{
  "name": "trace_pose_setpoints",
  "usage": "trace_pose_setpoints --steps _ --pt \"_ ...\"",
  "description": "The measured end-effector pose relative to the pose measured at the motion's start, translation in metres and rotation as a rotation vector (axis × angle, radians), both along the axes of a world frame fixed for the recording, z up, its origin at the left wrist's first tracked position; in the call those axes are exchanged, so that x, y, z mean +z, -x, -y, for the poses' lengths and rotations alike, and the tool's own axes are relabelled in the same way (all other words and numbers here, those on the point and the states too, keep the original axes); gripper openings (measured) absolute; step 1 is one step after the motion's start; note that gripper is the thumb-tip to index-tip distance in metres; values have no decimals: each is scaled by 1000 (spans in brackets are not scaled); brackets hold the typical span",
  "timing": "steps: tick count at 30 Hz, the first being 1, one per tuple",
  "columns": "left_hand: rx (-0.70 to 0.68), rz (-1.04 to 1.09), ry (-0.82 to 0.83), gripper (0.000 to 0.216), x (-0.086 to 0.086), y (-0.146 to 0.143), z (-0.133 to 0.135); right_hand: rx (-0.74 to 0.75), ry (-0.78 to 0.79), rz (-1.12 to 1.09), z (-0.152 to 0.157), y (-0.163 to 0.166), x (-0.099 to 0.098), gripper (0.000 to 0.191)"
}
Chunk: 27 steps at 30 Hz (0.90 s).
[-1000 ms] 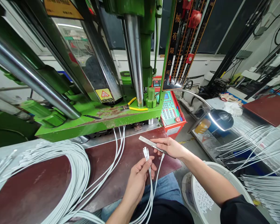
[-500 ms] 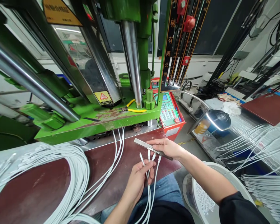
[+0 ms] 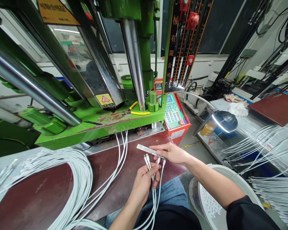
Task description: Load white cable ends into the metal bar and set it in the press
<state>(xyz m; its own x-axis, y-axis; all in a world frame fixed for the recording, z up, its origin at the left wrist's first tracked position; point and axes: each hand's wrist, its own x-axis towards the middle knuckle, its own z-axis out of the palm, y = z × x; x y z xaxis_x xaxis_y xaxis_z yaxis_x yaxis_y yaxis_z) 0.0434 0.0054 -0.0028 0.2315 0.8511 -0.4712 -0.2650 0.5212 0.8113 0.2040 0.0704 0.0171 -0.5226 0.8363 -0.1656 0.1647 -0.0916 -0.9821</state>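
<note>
My left hand point(image 3: 143, 182) grips a small bunch of white cables point(image 3: 154, 195) near their connector ends, which fan out just above my fingers. The cables trail down over my lap. My right hand point(image 3: 173, 152) holds a flat metal blade tool point(image 3: 146, 149) that points left, right above the connector tips. Both hands hover over the right end of the dark red worktop point(image 3: 110, 172).
A large coil of white cables point(image 3: 69, 179) lies on the worktop at left. The green press machine point(image 3: 103, 118) stands behind, with yellow-handled pliers point(image 3: 136, 111) on its base. A red control panel point(image 3: 174, 113), a desk lamp point(image 3: 224, 121), a white bucket point(image 3: 220, 182) and more cables point(image 3: 266, 143) are at right.
My left hand has spread the connector ends apart and lifted them slightly toward the blade. My right hand with the tool has shifted a little left.
</note>
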Motion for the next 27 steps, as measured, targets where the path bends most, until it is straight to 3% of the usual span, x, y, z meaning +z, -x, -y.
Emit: trace_pose_setpoints --steps 5,10,13,27 --pt "-26 2 -26 32 2 0 1 7 24 -40 -3 -2 -4 47" --pt "88 -24 -82 31 3 5 2 12 78 -30 -10 -7 -5 50" --pt "79 -84 -83 32 1 9 2 17 87 -19 -12 -10 1 48" --pt "18 -150 -37 33 0 11 2 94 -43 48 -14 -11 2 44"
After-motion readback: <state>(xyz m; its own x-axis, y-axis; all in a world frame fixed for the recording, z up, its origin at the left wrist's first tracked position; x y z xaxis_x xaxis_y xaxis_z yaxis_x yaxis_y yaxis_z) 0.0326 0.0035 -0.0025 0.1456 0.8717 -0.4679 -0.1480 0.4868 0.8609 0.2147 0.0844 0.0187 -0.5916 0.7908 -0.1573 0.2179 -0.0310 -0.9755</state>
